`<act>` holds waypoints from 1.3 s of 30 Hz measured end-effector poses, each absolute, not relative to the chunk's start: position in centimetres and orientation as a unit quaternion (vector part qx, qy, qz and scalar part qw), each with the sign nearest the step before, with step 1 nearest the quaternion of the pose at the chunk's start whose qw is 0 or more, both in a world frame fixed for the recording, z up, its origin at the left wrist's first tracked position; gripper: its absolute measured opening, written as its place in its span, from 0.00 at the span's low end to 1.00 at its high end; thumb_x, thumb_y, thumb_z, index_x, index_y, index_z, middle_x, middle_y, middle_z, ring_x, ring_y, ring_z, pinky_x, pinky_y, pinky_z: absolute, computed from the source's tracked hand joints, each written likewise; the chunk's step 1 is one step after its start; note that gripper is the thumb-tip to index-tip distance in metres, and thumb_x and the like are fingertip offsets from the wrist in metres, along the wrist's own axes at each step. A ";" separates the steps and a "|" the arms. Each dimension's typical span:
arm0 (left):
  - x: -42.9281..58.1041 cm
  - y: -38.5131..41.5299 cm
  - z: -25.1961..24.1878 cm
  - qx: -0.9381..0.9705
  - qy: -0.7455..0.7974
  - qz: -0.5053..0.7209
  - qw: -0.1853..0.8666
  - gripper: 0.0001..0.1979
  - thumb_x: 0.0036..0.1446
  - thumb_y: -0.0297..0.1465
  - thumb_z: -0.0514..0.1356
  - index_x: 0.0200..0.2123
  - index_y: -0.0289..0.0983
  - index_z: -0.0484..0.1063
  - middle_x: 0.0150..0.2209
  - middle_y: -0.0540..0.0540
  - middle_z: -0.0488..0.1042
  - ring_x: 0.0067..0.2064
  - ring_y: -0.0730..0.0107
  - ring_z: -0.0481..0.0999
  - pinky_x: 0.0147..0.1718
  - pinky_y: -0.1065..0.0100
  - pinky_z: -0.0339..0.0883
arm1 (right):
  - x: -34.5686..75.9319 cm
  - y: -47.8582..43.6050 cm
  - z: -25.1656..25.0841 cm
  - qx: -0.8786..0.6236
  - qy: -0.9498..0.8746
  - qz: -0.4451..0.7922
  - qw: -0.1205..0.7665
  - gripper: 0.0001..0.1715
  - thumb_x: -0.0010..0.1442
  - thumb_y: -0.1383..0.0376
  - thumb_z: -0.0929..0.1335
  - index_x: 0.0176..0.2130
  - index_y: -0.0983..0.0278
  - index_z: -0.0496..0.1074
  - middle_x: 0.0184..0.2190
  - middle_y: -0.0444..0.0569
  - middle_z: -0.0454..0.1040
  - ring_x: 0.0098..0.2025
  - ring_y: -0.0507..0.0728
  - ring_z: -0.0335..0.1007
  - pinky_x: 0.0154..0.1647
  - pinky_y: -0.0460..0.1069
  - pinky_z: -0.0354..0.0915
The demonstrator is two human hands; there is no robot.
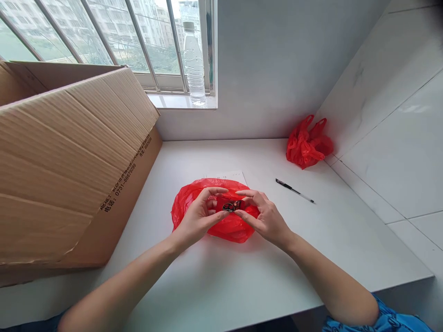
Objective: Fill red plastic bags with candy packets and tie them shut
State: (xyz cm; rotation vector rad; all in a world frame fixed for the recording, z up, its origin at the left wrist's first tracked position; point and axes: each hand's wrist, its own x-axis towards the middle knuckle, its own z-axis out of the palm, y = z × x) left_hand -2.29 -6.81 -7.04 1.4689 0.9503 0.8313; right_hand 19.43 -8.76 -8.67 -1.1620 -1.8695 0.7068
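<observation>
Head view: we are looking down at a white table (214, 281). Our left hand (199, 216) and right hand (265, 216) are meeting over a red plastic bag (231, 228) lying near the middle of the table, on top of a sheet of paper (235, 176). Both hands are pinching a small red packet (231, 205) with a dark round mark between thumb and fingertips, each hand clenched on one end; the packet is sitting just above the bag, touching it or nearly so.

To our left a big cardboard box (69, 157) is lying tipped on its side with its flap raised. To our right a pen (295, 190) is lying well apart from the bag, and a second, crumpled red bag (308, 145) is sitting in the far corner against the tiled wall. A clear water bottle (194, 60) is standing on the window sill.

Judgement: we are handling something small and slippery, so gripping close to its ends with fingertips and working low over the bag seems wise, so that anything dropping lands in the bag.
</observation>
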 end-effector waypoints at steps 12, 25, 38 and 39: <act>-2.3 -6.4 -6.2 0.566 0.424 0.360 0.608 0.14 0.58 0.38 0.65 0.45 0.38 0.73 0.43 0.45 0.78 0.44 0.66 0.79 0.45 0.65 0.74 | 20.1 -8.5 -7.7 -0.444 -0.686 0.448 0.362 0.19 0.62 0.53 0.70 0.51 0.55 0.71 0.35 0.44 0.79 0.41 0.57 0.74 0.49 0.56 0.66; -2.8 -6.2 -6.5 0.704 0.430 0.338 0.454 0.13 0.66 0.40 0.55 0.45 0.38 0.72 0.42 0.44 0.78 0.42 0.64 0.80 0.44 0.60 0.76 | 20.9 -7.9 -9.1 -0.441 -0.787 0.239 0.358 0.06 0.64 0.58 0.70 0.36 0.57 0.74 0.32 0.41 0.80 0.37 0.55 0.73 0.59 0.58 0.58; -5.4 -5.2 -7.2 0.829 0.556 0.035 -0.049 0.36 0.51 0.36 0.68 0.63 0.36 0.63 0.72 0.28 0.35 0.69 0.38 0.51 0.63 0.36 0.46 | 19.3 -7.2 -9.9 -0.505 -0.816 -0.204 0.193 0.12 0.67 0.68 0.63 0.32 0.64 0.71 0.27 0.47 0.75 0.31 0.55 0.67 0.49 0.54 0.54; -5.4 -5.2 -7.2 0.834 0.549 0.032 -0.042 0.37 0.51 0.36 0.68 0.64 0.37 0.61 0.72 0.29 0.34 0.69 0.37 0.52 0.62 0.36 0.47 | 19.3 -7.0 -9.8 -0.527 -0.804 -0.216 0.174 0.12 0.67 0.68 0.63 0.32 0.64 0.71 0.27 0.48 0.74 0.31 0.56 0.66 0.48 0.54 0.54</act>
